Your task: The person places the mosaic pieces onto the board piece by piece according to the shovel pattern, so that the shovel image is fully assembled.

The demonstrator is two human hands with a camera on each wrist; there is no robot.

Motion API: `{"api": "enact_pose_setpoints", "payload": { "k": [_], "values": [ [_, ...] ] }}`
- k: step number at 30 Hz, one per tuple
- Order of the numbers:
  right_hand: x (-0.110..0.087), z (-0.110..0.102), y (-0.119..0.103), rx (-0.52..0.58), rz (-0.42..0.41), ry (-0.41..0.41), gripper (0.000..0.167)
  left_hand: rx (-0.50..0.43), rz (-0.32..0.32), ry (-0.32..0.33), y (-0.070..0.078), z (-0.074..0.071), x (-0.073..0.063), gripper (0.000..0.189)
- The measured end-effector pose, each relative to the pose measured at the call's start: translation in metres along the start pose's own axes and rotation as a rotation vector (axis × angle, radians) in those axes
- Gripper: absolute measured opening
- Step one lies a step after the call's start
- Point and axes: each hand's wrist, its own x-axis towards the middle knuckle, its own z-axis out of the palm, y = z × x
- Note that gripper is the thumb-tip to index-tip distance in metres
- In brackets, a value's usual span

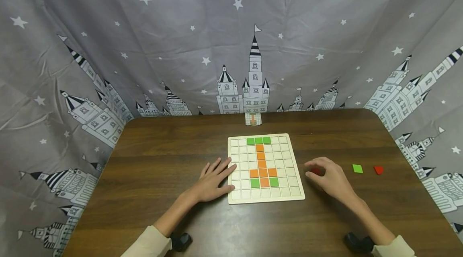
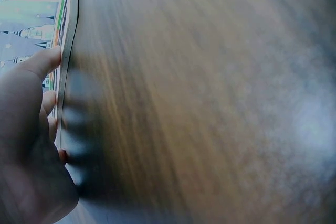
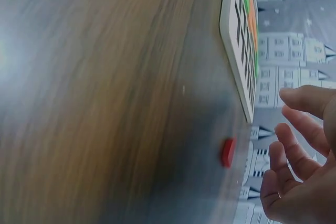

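Note:
A pale square grid board lies on the table, with orange tiles in a column and short crossbar, and green tiles above and below. My left hand rests spread at the board's left edge, its fingertips on the rim. Right of the board, my right hand hovers over a red piece, thumb and fingers apart. From the right wrist, that red piece shows lying on the wood, separate from the fingertips.
Farther right on the table are a green tile and a red piece with a notched outline. A small pattern card stands at the back edge, against a grey castle-print curtain.

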Motion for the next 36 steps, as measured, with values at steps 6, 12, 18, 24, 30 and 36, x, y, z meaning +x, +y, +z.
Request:
{"api": "enact_pose_setpoints", "payload": {
  "k": [6,12,18,24,30,36],
  "values": [
    [-0.006,-0.011,0.013,-0.043,0.025,0.029,0.024,-0.008,0.006,0.000,0.000,-0.001,0.001,0.070],
    [-0.014,-0.024,0.024,-0.053,0.052,0.041,0.030,-0.003,0.007,-0.001,0.000,-0.001,0.001,0.070],
    [-0.023,-0.041,0.038,-0.083,0.071,0.055,0.037,-0.003,0.003,0.000,-0.001,0.000,0.000,0.069],
    [-0.030,-0.057,0.056,-0.106,0.122,0.051,0.040,-0.006,0.000,0.004,-0.001,0.001,0.000,0.069],
    [-0.036,-0.069,0.077,-0.121,0.159,0.041,0.045,-0.002,-0.006,0.004,0.000,0.001,0.000,0.069],
    [-0.039,-0.074,0.092,-0.147,0.160,0.052,0.046,0.005,0.003,0.006,-0.001,0.002,0.000,0.069]
  ]
}}
